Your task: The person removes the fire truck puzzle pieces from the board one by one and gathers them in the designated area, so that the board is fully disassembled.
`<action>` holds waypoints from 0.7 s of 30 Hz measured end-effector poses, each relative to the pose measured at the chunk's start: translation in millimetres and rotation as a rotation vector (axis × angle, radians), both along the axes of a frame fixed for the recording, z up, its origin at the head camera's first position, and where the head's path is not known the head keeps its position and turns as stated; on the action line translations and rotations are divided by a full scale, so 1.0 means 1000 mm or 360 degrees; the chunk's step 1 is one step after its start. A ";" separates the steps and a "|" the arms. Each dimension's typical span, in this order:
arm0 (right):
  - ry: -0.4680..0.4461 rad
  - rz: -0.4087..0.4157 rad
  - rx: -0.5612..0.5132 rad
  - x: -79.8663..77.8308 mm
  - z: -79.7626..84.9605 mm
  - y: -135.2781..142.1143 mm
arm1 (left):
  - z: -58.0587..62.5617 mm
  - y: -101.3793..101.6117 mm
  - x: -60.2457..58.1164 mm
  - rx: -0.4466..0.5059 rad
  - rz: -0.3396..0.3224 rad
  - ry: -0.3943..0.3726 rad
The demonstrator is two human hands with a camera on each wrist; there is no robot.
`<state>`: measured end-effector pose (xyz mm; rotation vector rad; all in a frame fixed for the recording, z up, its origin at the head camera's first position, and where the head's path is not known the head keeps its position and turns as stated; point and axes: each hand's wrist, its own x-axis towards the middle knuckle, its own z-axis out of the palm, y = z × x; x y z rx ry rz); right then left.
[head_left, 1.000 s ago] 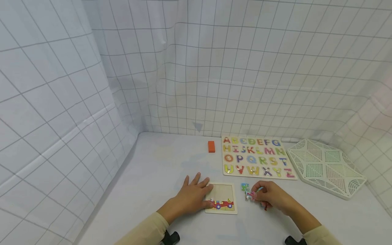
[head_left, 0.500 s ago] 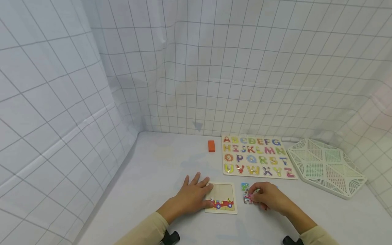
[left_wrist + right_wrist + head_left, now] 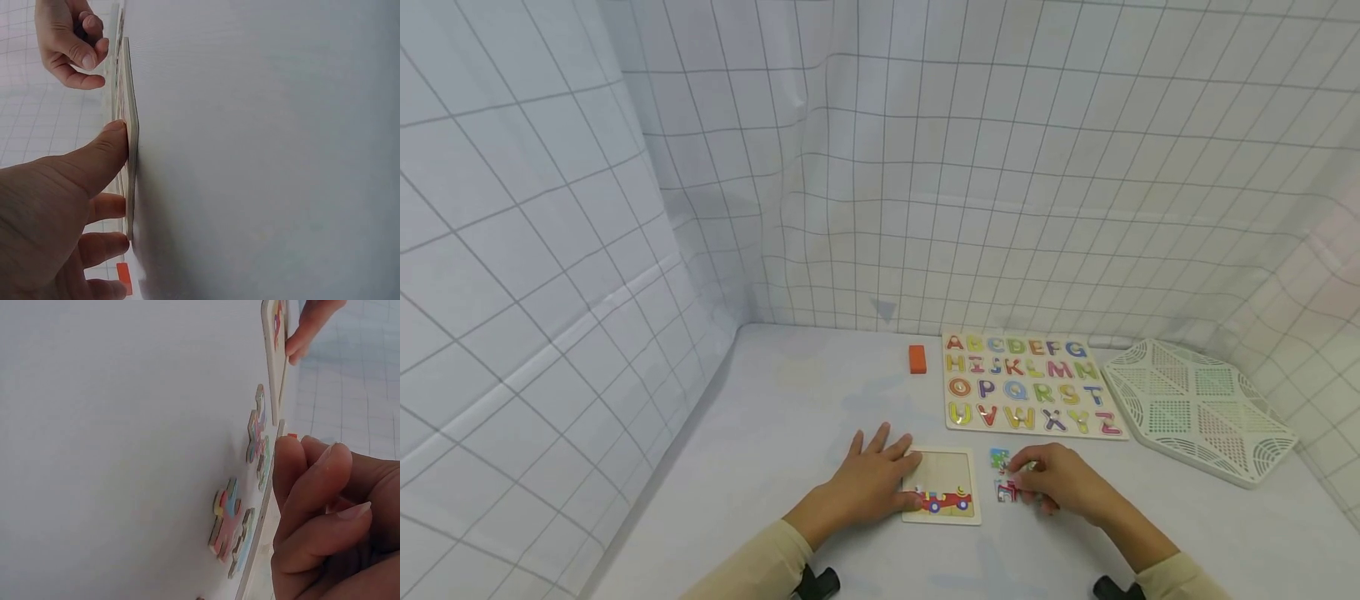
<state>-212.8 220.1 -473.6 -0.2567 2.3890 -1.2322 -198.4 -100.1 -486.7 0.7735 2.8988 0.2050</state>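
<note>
My left hand [image 3: 868, 485] rests with spread fingers on the left edge of a small square wooden puzzle board [image 3: 944, 467]. A red racing car picture fills the board's lower part, while its upper part is bare wood. In the left wrist view, thumb and fingertips touch the board's rim. My right hand [image 3: 1063, 479] hovers over loose puzzle pieces, fingers loosely curled, with nothing between them in the right wrist view. A red-and-white jigsaw piece [image 3: 1005, 491] lies just left of its fingertips, below a green-and-blue piece [image 3: 999, 457]. More pieces [image 3: 226, 519] lie under the hand, mostly hidden from the head view.
An alphabet puzzle board [image 3: 1030, 383] lies behind the right hand, beside a white patterned plastic panel [image 3: 1198, 408]. An orange block [image 3: 917, 359] sits at the back of the white table. White gridded cloth [image 3: 880, 183] hangs around the back and sides.
The red-and-white piece has shifted left and toward me, turning slightly. The fingers of my right hand, on it before, are now off it. My left hand has stayed put.
</note>
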 end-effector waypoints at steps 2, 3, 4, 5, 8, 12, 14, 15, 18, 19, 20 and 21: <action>-0.0002 0.0028 -0.0051 -0.001 0.001 -0.002 | 0.000 0.000 0.000 0.0000 -0.0001 -0.0001; -0.0004 0.0046 -0.0082 -0.002 0.001 -0.004 | 0.000 0.000 0.000 0.0001 -0.0001 0.0000; -0.0011 0.0062 -0.0108 -0.002 0.000 -0.006 | 0.001 0.000 0.000 0.0001 -0.0002 0.0001; -0.0018 0.0082 -0.0130 -0.002 0.000 -0.009 | 0.001 0.000 0.000 0.0001 -0.0002 0.0000; -0.0067 0.0141 -0.0183 -0.001 -0.001 -0.017 | 0.001 0.001 0.000 0.0000 -0.0001 -0.0002; -0.0111 0.0237 -0.0206 0.003 -0.002 -0.029 | 0.001 0.002 0.000 -0.0003 0.0008 -0.0015; -0.0112 0.0270 -0.0212 0.004 -0.002 -0.034 | 0.001 0.002 0.000 -0.0004 0.0014 -0.0019; -0.0111 0.0283 -0.0213 0.005 -0.001 -0.036 | 0.001 0.002 0.000 -0.0005 0.0015 -0.0018; -0.0100 0.0304 -0.0211 0.007 0.000 -0.042 | 0.002 0.002 0.000 0.0000 0.0016 -0.0017; -0.0097 0.0311 -0.0213 0.007 0.000 -0.044 | 0.002 0.002 0.000 0.0004 0.0014 -0.0019; -0.0088 0.0314 -0.0208 0.007 0.000 -0.045 | 0.002 0.003 0.000 0.0014 0.0013 -0.0025; -0.0081 0.0316 -0.0200 0.007 0.000 -0.047 | 0.003 0.003 0.000 0.0023 0.0012 -0.0029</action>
